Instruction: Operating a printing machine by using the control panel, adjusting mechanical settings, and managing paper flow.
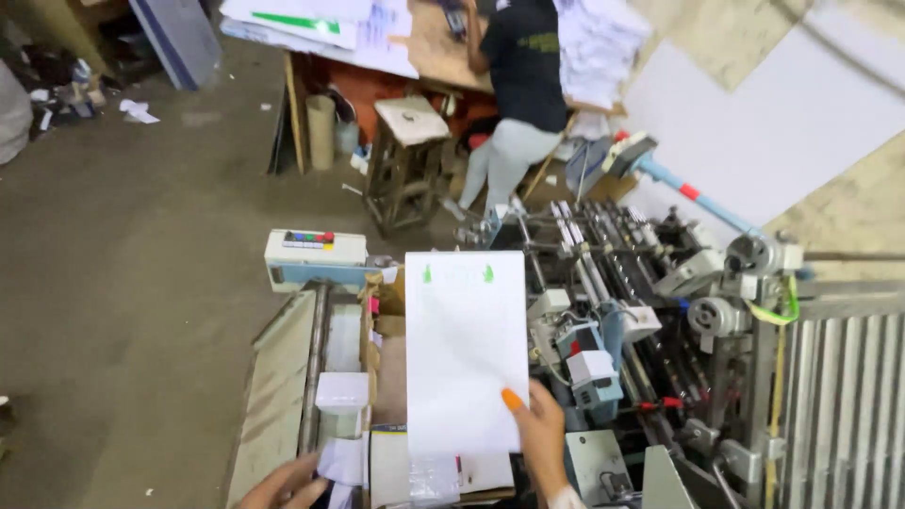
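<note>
Here the right hand [542,438] holds a white printed sheet [465,349] upright over the machine's delivery end, fingers pinched on the sheet's lower right corner; the thumb, with an orange-painted nail, lies on the front face. The sheet is plain white except for two small green marks near its top edge. It is tilted slightly, its top toward the machine's far end.

The left hand [283,485] is at the bottom edge of the view, only partly visible. Its fingers are loosely spread beside some white paper pieces [341,462]; whether they grip anything, I cannot tell.

Below the held sheet is a cardboard-sided tray [382,325] on the delivery end, open at the top. Its contents are mostly hidden by the sheet; more white paper [438,476] shows at its near end, just under the sheet's lower edge.

Left of the tray: a metal side rail [316,368], then a small white block [342,391]. Behind the tray stands a cream control box [314,250] with coloured buttons on top.

To the right is the folding machine [650,311], with rollers, belts and pulleys exposed, and a blue tube [693,193] angled above it.

Farther back, another person [523,94] stands at a tabletop [438,42] stacked with white paper [599,42], a wooden stool [407,155] beside them. The floor [132,283] is bare concrete.
</note>
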